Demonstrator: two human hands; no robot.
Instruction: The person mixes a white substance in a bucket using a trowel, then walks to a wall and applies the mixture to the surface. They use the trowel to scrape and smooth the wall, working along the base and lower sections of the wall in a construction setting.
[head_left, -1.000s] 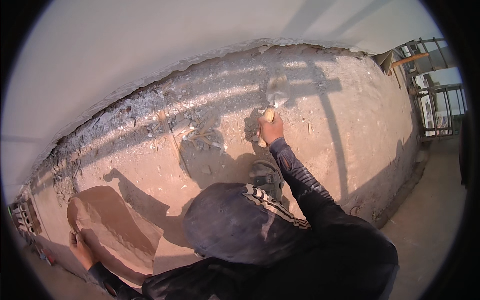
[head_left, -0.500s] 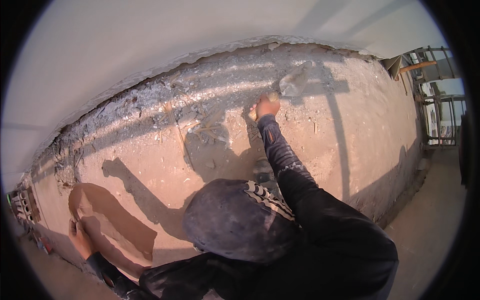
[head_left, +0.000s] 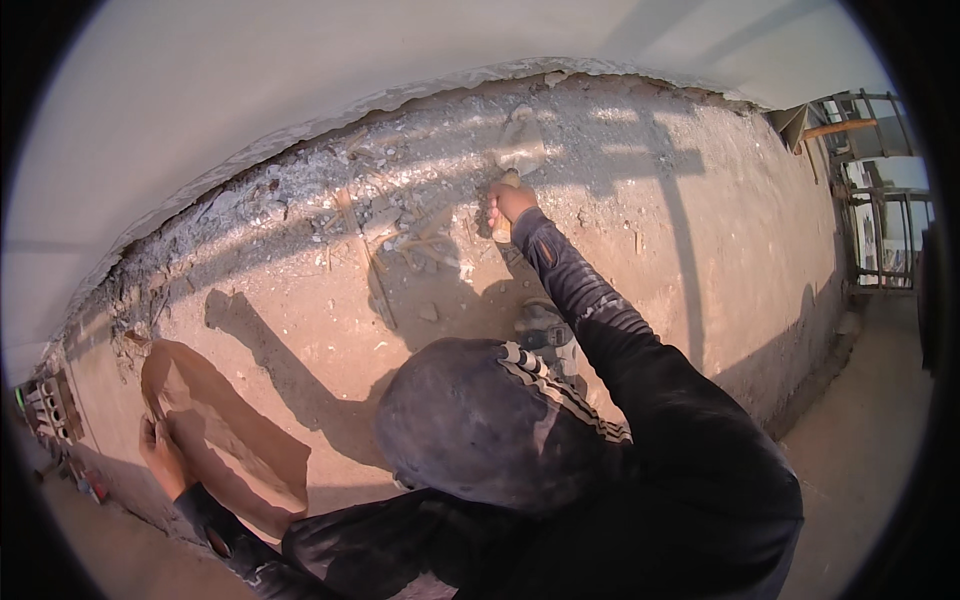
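My right hand [head_left: 516, 203] is wrapped round the pale handle of a trowel [head_left: 521, 142] beyond my bent knee. The trowel's worn, dusty blade points away from me, over the grit below the wall. At the lower left, my left hand [head_left: 166, 460] pinches the edge of a brown sheet [head_left: 245, 440], perhaps sack paper or cardboard, curved like a scoop. My fingertips there are partly hidden behind it. Broken plaster chips and thin wood splinters [head_left: 420, 242] are scattered left of the trowel.
A pale wall [head_left: 300, 80] with a ragged lower edge runs along the far side. One stick [head_left: 372, 280] lies among the debris. Metal railings [head_left: 885, 230] stand at the right, and hollow blocks [head_left: 50, 408] at the far left. My shoe [head_left: 540, 325] rests on the dusty floor.
My right hand has swung the trowel to the left, and its blade now points more straight ahead. The left hand and brown sheet stay nearly in place.
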